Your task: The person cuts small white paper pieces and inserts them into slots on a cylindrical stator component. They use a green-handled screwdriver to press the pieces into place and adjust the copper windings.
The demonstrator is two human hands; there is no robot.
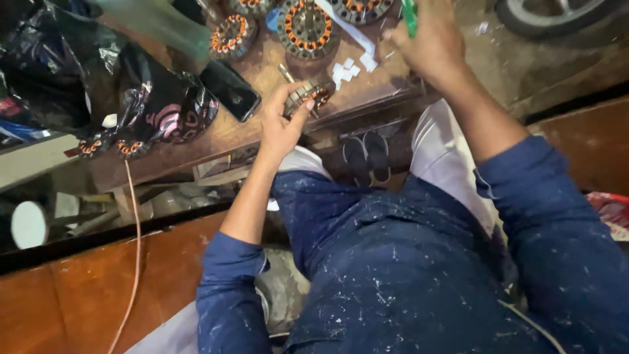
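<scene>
My left hand point(280, 128) clamps the heavy, rigid stator point(309, 96) at the bench's point(196, 141) near edge by its steel rim; right hand point(429, 42) grips a green tool point(409, 14)

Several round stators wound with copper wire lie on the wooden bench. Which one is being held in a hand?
The stator at the bench's near edge, gripped by the left hand. The other stators, such as the large one farther back, lie flat and untouched on the bench.

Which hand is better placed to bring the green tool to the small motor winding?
The right hand, most likely: it already grips the green tool, raised just right of the winding. The left hand is occupied holding the small motor winding on the wooden bench.
</scene>
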